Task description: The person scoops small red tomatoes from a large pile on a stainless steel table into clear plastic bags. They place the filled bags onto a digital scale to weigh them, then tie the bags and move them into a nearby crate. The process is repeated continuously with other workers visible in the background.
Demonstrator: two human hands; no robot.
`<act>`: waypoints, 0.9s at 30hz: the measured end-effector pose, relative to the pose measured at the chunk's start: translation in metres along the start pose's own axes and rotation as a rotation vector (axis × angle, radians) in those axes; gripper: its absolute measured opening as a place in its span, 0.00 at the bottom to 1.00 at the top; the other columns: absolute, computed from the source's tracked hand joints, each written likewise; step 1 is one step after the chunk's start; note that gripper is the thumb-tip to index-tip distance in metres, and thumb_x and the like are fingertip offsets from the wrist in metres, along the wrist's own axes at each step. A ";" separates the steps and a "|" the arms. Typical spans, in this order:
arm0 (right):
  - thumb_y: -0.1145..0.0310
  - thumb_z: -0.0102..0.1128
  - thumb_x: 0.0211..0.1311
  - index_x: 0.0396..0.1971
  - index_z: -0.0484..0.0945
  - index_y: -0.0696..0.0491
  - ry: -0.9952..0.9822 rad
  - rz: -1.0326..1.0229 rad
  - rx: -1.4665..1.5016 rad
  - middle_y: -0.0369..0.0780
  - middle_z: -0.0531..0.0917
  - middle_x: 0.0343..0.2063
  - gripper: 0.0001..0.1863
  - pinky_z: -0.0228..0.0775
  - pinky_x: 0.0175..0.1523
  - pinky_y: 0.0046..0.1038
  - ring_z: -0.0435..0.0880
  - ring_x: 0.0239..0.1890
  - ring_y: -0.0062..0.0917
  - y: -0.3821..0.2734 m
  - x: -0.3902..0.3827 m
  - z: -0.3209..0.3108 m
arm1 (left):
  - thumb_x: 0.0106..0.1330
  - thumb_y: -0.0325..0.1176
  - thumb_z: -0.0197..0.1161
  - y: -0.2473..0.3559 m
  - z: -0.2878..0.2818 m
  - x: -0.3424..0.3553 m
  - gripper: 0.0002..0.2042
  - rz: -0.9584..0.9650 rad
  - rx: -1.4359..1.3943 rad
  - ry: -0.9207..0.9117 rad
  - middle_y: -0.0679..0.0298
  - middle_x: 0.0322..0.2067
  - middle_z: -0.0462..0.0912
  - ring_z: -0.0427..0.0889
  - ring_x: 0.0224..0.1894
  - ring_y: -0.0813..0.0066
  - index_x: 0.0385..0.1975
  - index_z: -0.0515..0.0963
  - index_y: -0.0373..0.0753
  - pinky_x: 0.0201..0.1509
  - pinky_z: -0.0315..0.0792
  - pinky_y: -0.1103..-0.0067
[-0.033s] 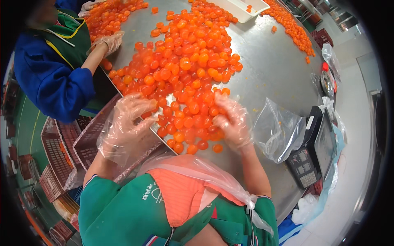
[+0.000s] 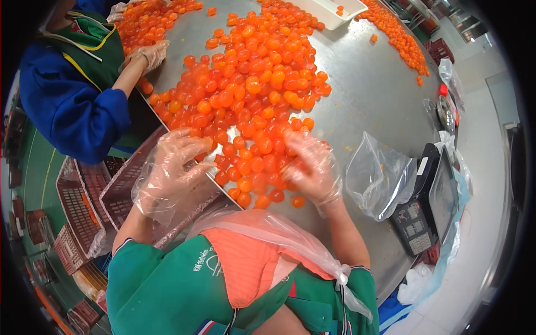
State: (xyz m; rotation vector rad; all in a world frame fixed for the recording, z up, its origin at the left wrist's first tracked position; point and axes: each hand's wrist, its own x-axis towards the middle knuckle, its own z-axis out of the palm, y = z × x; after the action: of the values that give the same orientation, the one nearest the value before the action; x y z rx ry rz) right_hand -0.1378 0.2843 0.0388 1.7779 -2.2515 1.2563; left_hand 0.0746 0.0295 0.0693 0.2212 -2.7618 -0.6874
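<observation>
A big heap of round, glossy orange egg yolks (image 2: 257,100) is spread over the metal table (image 2: 385,106), narrowing toward me. My left hand (image 2: 181,159), in a clear plastic glove, is at the table's left edge beside the heap. Its thumb and fingers are apart, next to the nearest yolks, and I see nothing held in it. My right hand (image 2: 312,170), gloved the same way, reaches over the heap's right side. Its fingers are bent and spread against the yolks; their tips are partly hidden.
On the right lie a clear plastic bag (image 2: 374,176) and a black scale (image 2: 416,220). A white tray (image 2: 332,17) stands at the back, with more yolks beyond it. Dark red crates (image 2: 84,206) stand below the left edge. A co-worker's gloved hand (image 2: 148,56) is at the far left.
My right hand has moved slightly left, further over the yolks. My left hand stays in nearly the same place.
</observation>
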 end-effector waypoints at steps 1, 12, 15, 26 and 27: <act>0.60 0.70 0.46 0.48 0.80 0.51 -0.099 0.001 -0.148 0.44 0.81 0.52 0.26 0.63 0.62 0.47 0.76 0.56 0.46 -0.016 -0.002 0.004 | 0.55 0.40 0.70 0.000 -0.001 -0.001 0.18 0.002 0.065 -0.089 0.57 0.46 0.83 0.73 0.58 0.51 0.44 0.81 0.39 0.65 0.63 0.61; 0.54 0.67 0.49 0.58 0.75 0.38 -0.229 0.011 -0.347 0.40 0.72 0.59 0.31 0.52 0.66 0.51 0.66 0.65 0.40 -0.053 -0.053 0.003 | 0.52 0.40 0.68 0.032 0.038 0.013 0.25 -0.067 -0.018 -0.412 0.48 0.40 0.76 0.75 0.46 0.49 0.48 0.73 0.34 0.46 0.71 0.61; 0.51 0.69 0.47 0.59 0.74 0.39 -0.294 -0.090 -0.423 0.43 0.69 0.63 0.35 0.52 0.67 0.52 0.64 0.66 0.41 -0.049 -0.052 0.022 | 0.51 0.29 0.63 0.036 0.054 0.021 0.21 -0.157 -0.095 -0.463 0.48 0.40 0.73 0.75 0.45 0.47 0.47 0.72 0.36 0.46 0.71 0.61; 0.48 0.69 0.46 0.61 0.73 0.47 -0.168 0.195 -0.413 0.49 0.68 0.64 0.39 0.54 0.69 0.47 0.66 0.66 0.46 -0.028 -0.019 -0.017 | 0.57 0.23 0.64 0.038 0.039 0.045 0.26 -0.548 -1.276 -0.150 0.61 0.57 0.73 0.76 0.51 0.74 0.60 0.72 0.36 0.59 0.71 0.75; 0.49 0.70 0.46 0.60 0.73 0.51 -0.093 0.087 -0.388 0.52 0.70 0.62 0.40 0.55 0.68 0.45 0.67 0.64 0.47 -0.013 -0.036 -0.020 | 0.63 0.31 0.62 0.043 0.029 0.040 0.26 -0.495 -1.237 -0.061 0.60 0.49 0.76 0.77 0.48 0.74 0.62 0.67 0.35 0.53 0.71 0.74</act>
State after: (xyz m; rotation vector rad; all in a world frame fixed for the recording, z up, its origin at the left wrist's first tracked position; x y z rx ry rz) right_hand -0.1236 0.3250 0.0428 1.6391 -2.4342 0.6893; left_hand 0.0245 0.0706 0.0750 0.5738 -1.8074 -2.3147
